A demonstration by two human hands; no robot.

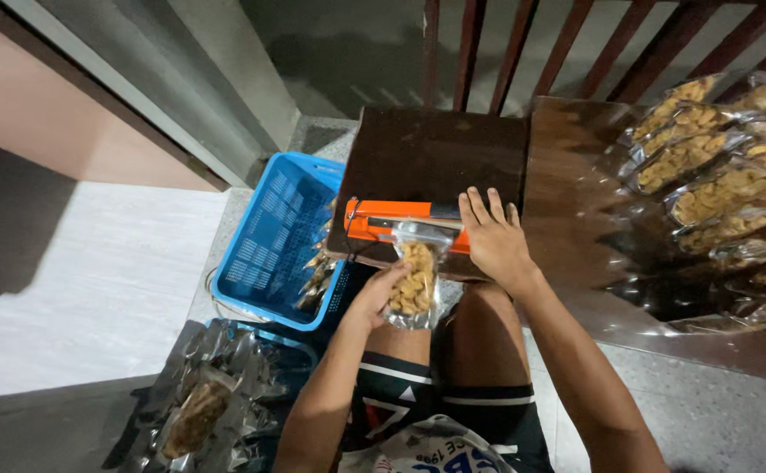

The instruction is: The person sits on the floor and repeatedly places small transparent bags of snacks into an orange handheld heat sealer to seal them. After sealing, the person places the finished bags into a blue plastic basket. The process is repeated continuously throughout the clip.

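Clear snack bag held in an orange sealer.

The left hand [379, 293] grips the clear bag [414, 282] of pale chips from below, long axis upright, its mouth tucked into the orange sealer [398, 221]. The right hand [494, 241] lies flat, seemingly pressing the sealer's bar. More glossy filled bags [716, 175] crowd the dark wooden table [567, 219], some cut off.

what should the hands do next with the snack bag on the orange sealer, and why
Probably keep the right hand pressing the orange heat sealer's bar down a moment. The left hand holds the clear plastic bag of yellow snacks with its open top under the bar, so the seam looks unfinished.
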